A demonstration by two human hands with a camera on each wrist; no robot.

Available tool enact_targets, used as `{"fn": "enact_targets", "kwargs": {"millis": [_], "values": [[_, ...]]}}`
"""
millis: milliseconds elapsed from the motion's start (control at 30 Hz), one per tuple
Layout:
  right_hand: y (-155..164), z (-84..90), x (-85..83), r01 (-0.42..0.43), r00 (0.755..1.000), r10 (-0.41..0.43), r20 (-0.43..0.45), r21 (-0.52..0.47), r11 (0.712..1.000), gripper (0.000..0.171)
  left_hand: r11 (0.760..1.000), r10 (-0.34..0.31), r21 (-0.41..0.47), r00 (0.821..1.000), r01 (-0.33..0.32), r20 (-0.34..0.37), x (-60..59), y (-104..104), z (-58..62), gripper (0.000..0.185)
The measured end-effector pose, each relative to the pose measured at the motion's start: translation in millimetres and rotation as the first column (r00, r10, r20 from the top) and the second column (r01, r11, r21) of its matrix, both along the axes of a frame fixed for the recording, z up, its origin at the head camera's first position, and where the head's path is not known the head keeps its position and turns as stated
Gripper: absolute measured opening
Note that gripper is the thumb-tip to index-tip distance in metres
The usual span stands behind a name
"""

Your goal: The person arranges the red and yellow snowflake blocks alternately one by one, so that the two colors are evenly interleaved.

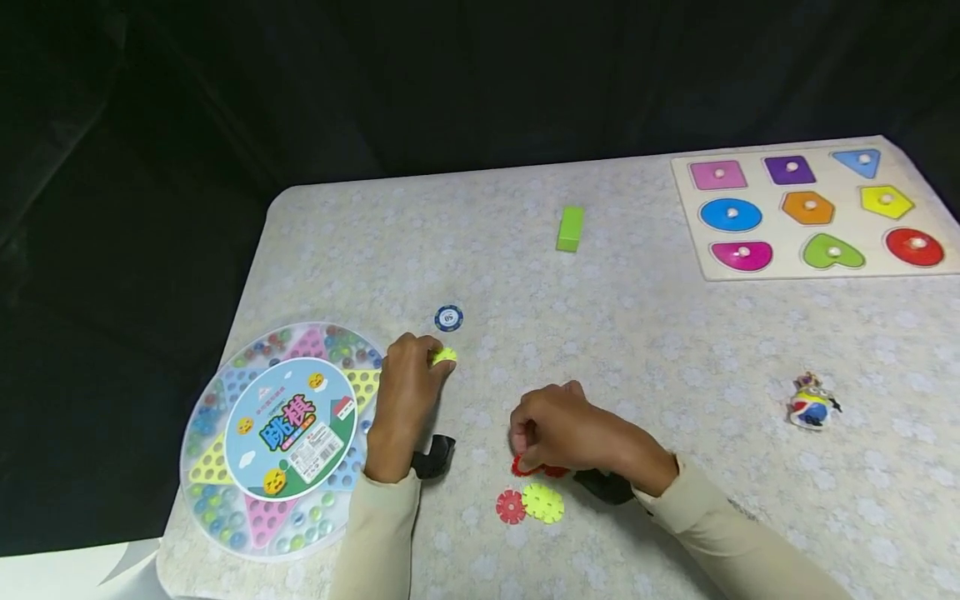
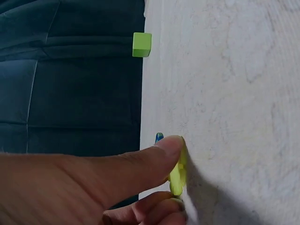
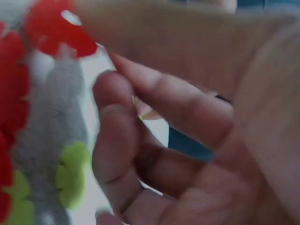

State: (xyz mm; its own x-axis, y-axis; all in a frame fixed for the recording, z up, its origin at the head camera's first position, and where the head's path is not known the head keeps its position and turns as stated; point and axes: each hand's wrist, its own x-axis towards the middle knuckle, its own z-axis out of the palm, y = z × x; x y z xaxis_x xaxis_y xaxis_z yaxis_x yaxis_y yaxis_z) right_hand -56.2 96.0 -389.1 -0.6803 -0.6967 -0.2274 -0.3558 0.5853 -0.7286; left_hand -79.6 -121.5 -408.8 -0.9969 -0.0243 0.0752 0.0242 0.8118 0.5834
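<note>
My left hand [image 1: 408, 379] pinches a yellow notched plastic disc [image 1: 445, 356] between thumb and fingers, on edge close over the tabletop in the left wrist view. A blue-and-white poker chip [image 1: 448, 317] lies just beyond it. Lower and to the right, my right hand [image 1: 573, 429] has its thumb and forefinger at a red notched disc [image 3: 56, 30], which looks pinched and is partly covered by the thumb. Another red disc [image 1: 556, 472] shows beneath this hand. Nearer me, a red disc [image 1: 511, 507] and yellow discs [image 1: 544, 503] lie flat, side by side.
A round Chinese checkers set [image 1: 322, 417] with marbles lies left of my left forearm. A green block [image 1: 571, 229] stands farther back. At the far right is a shape puzzle board [image 1: 772, 271], with a small minion figure [image 1: 812, 404] in front of it.
</note>
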Motion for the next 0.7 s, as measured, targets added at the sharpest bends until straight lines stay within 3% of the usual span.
{"fn": "enact_targets", "kwargs": {"millis": [167, 233, 300, 433, 533, 700], "values": [[-4.4, -3.4, -28.5, 0.115, 0.988, -0.091, 0.125, -0.203, 0.972, 0.012, 1.000, -0.005, 0.000, 1.000, 0.005, -0.013, -0.8, -0.7, 0.6, 0.017], [-9.6, -8.4, -44.3, 0.189, 0.973, -0.151, 0.174, -0.228, 0.955, 0.006, 1.000, -0.005, -0.004, 1.000, 0.005, -0.023, -1.4, -1.0, 0.8, 0.015], [-16.3, -15.1, -59.2, 0.268, 0.945, -0.206, 0.256, -0.236, 0.934, 0.002, 1.000, -0.009, -0.007, 0.999, 0.009, -0.035, -1.9, -1.1, 0.2, 0.014], [-31.1, -23.1, -79.3, 0.399, 0.866, -0.313, 0.390, -0.162, 0.902, 0.010, 0.999, -0.029, -0.015, 0.999, 0.029, -0.032, -1.3, -1.9, -2.1, 0.013], [-41.4, -22.0, -87.5, 0.436, 0.852, -0.375, 0.366, -0.097, 0.895, 0.010, 0.999, -0.043, -0.026, 0.998, 0.043, -0.036, -0.7, -2.4, -3.0, 0.015], [-55.9, -16.0, -94.9, 0.437, 0.884, -0.417, 0.210, -0.056, 0.898, 0.006, 0.999, -0.039, -0.032, 0.999, 0.039, -0.020, -0.2, -2.8, -1.7, 0.020]]}}
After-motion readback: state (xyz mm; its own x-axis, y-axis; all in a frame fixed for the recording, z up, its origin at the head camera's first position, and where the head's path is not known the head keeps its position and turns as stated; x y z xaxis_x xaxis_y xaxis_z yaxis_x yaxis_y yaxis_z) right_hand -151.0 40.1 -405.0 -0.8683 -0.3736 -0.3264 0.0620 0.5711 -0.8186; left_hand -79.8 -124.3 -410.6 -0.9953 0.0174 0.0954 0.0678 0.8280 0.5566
